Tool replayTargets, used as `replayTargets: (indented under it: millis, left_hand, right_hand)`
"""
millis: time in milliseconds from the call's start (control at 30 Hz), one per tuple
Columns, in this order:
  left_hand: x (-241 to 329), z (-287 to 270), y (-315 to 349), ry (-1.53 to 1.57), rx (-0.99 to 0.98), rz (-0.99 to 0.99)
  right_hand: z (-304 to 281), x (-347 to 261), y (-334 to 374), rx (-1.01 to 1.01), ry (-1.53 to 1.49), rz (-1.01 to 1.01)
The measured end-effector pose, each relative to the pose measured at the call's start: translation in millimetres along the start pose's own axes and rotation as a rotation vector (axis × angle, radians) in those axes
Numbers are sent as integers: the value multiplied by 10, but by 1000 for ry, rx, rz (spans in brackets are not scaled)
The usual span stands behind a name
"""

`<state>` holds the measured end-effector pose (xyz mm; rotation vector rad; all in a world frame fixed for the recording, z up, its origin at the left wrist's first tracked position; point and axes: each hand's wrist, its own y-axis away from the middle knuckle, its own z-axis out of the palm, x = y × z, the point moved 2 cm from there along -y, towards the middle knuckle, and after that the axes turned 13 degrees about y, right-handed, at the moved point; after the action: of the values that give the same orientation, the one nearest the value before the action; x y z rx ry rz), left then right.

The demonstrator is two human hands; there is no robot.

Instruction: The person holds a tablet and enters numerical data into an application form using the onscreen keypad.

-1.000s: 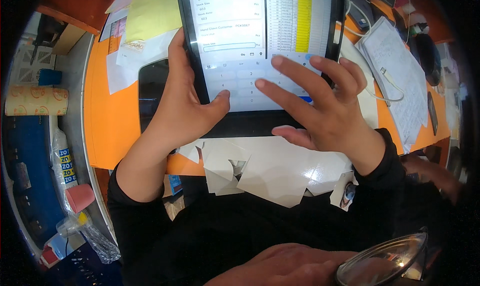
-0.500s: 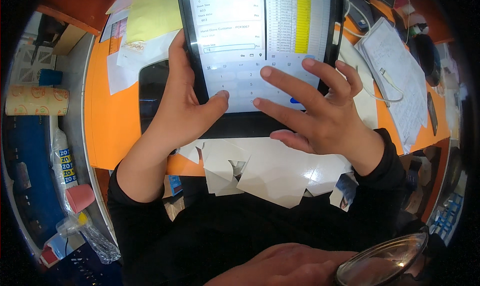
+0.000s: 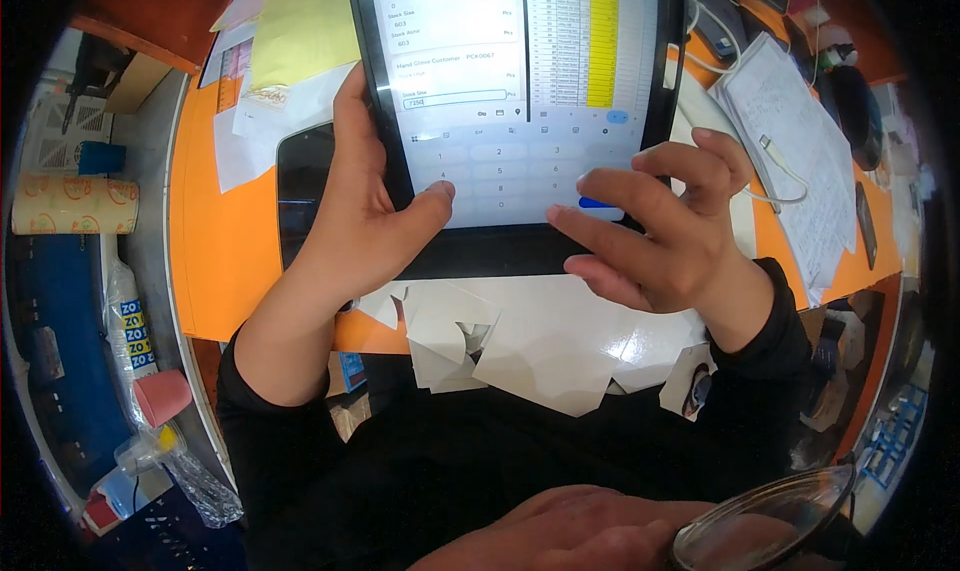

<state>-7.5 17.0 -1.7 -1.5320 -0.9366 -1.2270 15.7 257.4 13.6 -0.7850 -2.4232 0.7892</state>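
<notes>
In the head view, a tablet (image 3: 520,121) is propped on the orange table (image 3: 225,251), its lower edge near the person's body so that the screen faces up toward the eyes. The left hand (image 3: 365,221) is wrapped around the tablet's left edge, fingers behind and thumb laid across the front onto the on-screen number pad; the tablet is steadied this way while the thumb can also reach the keys. The right hand (image 3: 655,236) holds nothing: it is held loosely curled over the lower right of the screen, fingers bent, the fingertips just above the keys, apparently for tapping. Torn white paper scraps (image 3: 520,346) lie at the table's near edge, below the tablet. A dark phone (image 3: 300,191) lies flat beside the left hand, partly under it. A stack of handwritten papers (image 3: 790,161) is kept well to the right.
</notes>
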Motion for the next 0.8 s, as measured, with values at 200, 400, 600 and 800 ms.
replayTargets:
  millis: [200, 400, 600, 800]
  left_hand:
    - [28, 7, -2, -96, -5, 23]
    - [28, 11, -13, -108, -69, 3]
    - [20, 7, -11, -133, -71, 34]
    - [32, 26, -16, -89, -62, 47]
  right_hand:
    - [-64, 84, -29, 54, 50, 56]
    - [-62, 109, -61, -36, 136, 89]
    - [-72, 109, -40, -61, 125, 67]
    - [63, -49, 24, -162, 118, 52]
